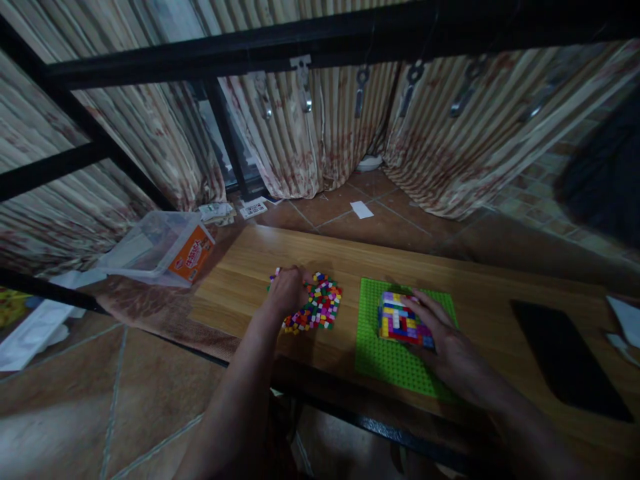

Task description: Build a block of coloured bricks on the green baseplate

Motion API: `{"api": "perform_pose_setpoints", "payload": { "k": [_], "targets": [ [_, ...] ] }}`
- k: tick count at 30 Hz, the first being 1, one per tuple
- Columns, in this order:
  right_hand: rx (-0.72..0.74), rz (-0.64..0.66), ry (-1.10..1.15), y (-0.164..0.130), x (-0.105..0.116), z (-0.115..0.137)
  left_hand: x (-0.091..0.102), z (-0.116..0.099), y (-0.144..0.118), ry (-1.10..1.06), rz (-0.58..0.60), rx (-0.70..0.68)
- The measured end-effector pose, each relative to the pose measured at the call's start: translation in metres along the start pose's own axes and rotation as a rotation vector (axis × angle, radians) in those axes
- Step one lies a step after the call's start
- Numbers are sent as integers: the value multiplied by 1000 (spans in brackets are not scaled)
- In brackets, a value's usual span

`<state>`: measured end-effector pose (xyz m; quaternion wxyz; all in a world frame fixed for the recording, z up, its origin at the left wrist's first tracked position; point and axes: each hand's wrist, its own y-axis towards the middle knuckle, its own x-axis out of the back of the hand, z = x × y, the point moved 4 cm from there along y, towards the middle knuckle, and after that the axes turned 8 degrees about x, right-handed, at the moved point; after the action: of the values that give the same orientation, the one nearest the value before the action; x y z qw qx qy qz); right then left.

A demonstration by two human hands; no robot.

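Multicoloured small plastic bricks, stacked into a low block [400, 321], sit on a bright green studded baseplate [380, 360] on the long wooden board [490, 293]. The right hand [443, 337] lies against the block's right side, fingers spread along it. Just left, the left hand [289, 290] rests, fingers curled down, on a loose pile of coloured bricks [320, 307]; whether it grips any I cannot tell. Farther left lies a clear plastic tub [150, 247].

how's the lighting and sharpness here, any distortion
Head view: dim and bluish, no glare; the left hand on the loose brick pile and the right hand on the brick block are soft, in shadow; black frame bars bow from wide-angle distortion; edges blur.
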<state>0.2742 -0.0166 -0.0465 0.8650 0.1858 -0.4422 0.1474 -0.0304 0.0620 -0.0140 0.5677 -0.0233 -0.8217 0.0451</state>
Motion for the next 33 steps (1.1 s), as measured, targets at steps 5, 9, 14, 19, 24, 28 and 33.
{"api": "perform_pose_setpoints", "payload": {
  "k": [5, 9, 14, 19, 24, 28, 33],
  "targets": [
    [-8, 22, 0, 0, -1, -1, -1, -2, 0, 5, -3, -32],
    [1, 29, -15, 0, -1, -2, -2, -4, 2, 27, -9, -64],
    [9, 37, -20, 0, 0, -3, -4, -5, 4, 82, -28, -103],
    [-1, 34, -32, 1, 0, 0, -5, -4, 4, 113, -56, -111],
    [-26, 43, 3, 1, 5, 6, -1, -6, 3, 130, -39, -143],
    [-12, -30, 43, 2, 15, 11, 8, -4, 0, 28, -17, -125],
    [-32, -309, 121, 9, 29, 27, 9, -25, -11, -321, 93, -295]
  ]
}}
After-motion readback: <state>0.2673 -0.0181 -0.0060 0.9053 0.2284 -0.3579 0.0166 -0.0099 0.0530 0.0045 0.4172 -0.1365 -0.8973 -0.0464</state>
